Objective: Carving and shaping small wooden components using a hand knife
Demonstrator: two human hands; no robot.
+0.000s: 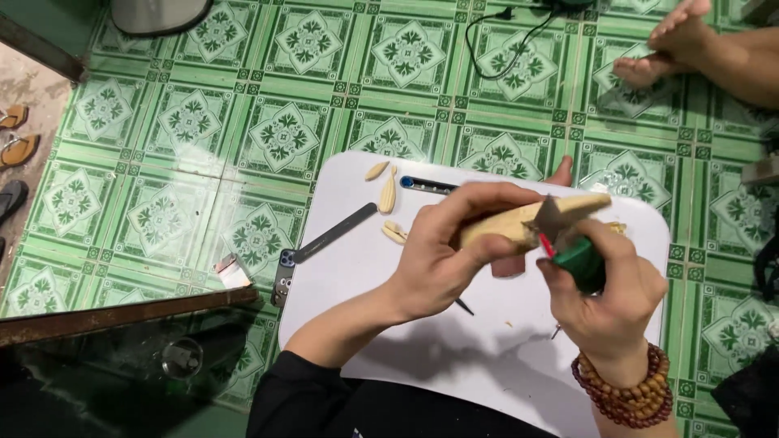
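Note:
My left hand (454, 247) is closed around a pale wooden piece (527, 221) held over a white board (365, 276). The wood's pointed end sticks out to the right. My right hand (608, 296) grips a carving tool with a green handle (582, 264) and a red neck, its small blade resting against the wood near my left thumb. A string of brown beads circles my right wrist. Several pale wood shavings (388, 195) lie on the board's far left part.
A dark flat file (334, 233) and a blue-tipped tool (428, 186) lie on the board. Green patterned tiles (187, 122) cover the floor. Another person's bare feet (673, 45) rest at top right. A black cable (503, 40) and sandals (16, 142) lie nearby.

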